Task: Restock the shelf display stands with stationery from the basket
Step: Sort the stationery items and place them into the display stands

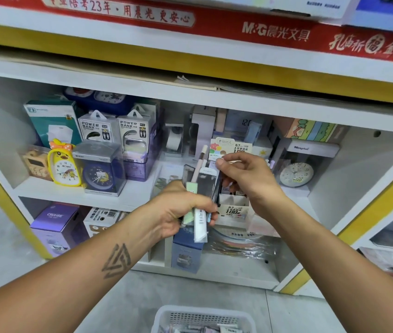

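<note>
My left hand (186, 210) grips a bundle of packaged pens (200, 186) upright in front of the middle shelf. Just right of it, my right hand (246, 174) pinches the top of one clear pack from that bundle between thumb and fingertips. Behind my hands stands a white cardboard display stand (232, 210) printed "0.7 HB" and "100", with small packs in it. The white plastic basket (205, 318) sits on the floor at the bottom edge, holding several stationery packs.
The white shelf board (46, 191) carries a yellow duck clock (64, 164), a blue clock in a clear box (99, 174), power bank boxes (116, 128) and a round white clock (296, 174). Purple and blue boxes fill the lower shelf. A yellow-trimmed counter overhangs above.
</note>
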### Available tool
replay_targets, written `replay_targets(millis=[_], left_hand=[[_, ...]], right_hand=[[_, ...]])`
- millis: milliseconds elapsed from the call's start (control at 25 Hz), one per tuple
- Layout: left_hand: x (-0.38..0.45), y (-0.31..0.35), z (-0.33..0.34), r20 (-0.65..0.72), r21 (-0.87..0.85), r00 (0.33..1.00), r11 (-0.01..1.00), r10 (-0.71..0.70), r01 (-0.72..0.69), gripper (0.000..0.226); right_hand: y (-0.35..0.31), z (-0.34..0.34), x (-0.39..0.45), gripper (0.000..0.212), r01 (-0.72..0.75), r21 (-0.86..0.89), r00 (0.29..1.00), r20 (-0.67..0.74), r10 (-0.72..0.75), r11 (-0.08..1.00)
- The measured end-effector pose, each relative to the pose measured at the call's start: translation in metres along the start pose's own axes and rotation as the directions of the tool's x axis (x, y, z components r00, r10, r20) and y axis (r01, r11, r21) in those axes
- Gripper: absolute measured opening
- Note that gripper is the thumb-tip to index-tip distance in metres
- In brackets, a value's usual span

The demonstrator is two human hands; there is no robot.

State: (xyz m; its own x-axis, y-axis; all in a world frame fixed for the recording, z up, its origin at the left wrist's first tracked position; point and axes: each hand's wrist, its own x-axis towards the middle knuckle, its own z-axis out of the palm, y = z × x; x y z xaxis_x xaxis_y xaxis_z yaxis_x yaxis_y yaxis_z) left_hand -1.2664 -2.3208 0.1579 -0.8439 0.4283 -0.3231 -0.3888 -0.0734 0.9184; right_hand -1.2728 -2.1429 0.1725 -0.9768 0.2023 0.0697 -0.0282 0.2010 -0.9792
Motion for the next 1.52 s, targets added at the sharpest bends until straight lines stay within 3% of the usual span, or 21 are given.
replay_targets(millis=[120,280,440,520,680,1000,1040,1080,1160,1200,1320,1520], left_hand=[[-0.001,-0.004,0.005,0.015,0.033,1.0,0.999,-0.016,0.016,0.044],[0.002,-0.005,0.005,0.001,-0.031,1.0,0.999,-0.02,0.02,0.034],[0.004,-0.004,0.0,-0.014,-0.056,1.0,0.998,-0.025,0.024,0.033],[0.003,-0.002,-0.004,-0.042,-0.057,0.999,0.998,-0.023,0.021,0.028],[0.003,0.002,-0.017,-0.094,-0.086,0.996,0.996,0.003,-0.011,0.039],[-0.001,0.002,-0.022,-0.079,-0.07,0.997,0.998,0.003,-0.008,0.043],[-0.001,0.001,-0.021,-0.072,-0.058,0.997,0.998,-0.002,-0.002,0.039],[0.0,0.0,-0.02,-0.066,-0.043,0.998,0.999,-0.009,0.006,0.034],[0.0,0.0,-0.015,-0.061,-0.025,0.998,1.0,-0.011,0.009,0.025],[0.0,-0.001,-0.012,-0.061,-0.022,0.998,1.0,-0.009,0.008,0.022],[0.003,-0.003,-0.002,-0.025,-0.042,0.999,0.999,-0.019,0.018,0.023],[0.008,-0.005,0.002,0.042,-0.188,0.997,0.979,-0.069,0.076,0.034]], right_hand=[[0.0,-0.007,-0.001,0.024,-0.074,0.057,0.997,-0.007,0.074,0.996],[-0.003,-0.013,-0.001,0.009,-0.085,0.119,0.995,-0.034,0.09,0.989],[-0.009,-0.026,0.005,0.008,-0.065,0.13,0.958,-0.269,0.098,0.989],[-0.009,-0.033,0.006,0.011,0.004,0.067,0.949,-0.314,0.017,0.998],[0.0,-0.022,0.0,0.025,0.213,-0.292,0.962,-0.103,-0.252,0.932],[0.025,-0.004,-0.001,0.009,0.413,-0.683,0.891,0.165,-0.423,0.603],[0.022,-0.002,-0.002,0.01,0.409,-0.665,0.89,0.142,-0.432,0.625],[0.017,0.0,-0.003,0.012,0.367,-0.588,0.916,0.095,-0.389,0.721],[0.005,0.009,-0.008,0.016,0.197,-0.301,0.98,0.063,-0.186,0.933],[0.002,0.014,-0.01,0.023,0.115,-0.211,0.992,0.078,-0.101,0.971],[-0.001,0.022,-0.015,0.036,0.002,-0.14,0.997,0.076,0.009,0.99],[-0.002,0.004,-0.013,0.017,-0.087,0.015,0.993,0.077,0.085,0.996]])
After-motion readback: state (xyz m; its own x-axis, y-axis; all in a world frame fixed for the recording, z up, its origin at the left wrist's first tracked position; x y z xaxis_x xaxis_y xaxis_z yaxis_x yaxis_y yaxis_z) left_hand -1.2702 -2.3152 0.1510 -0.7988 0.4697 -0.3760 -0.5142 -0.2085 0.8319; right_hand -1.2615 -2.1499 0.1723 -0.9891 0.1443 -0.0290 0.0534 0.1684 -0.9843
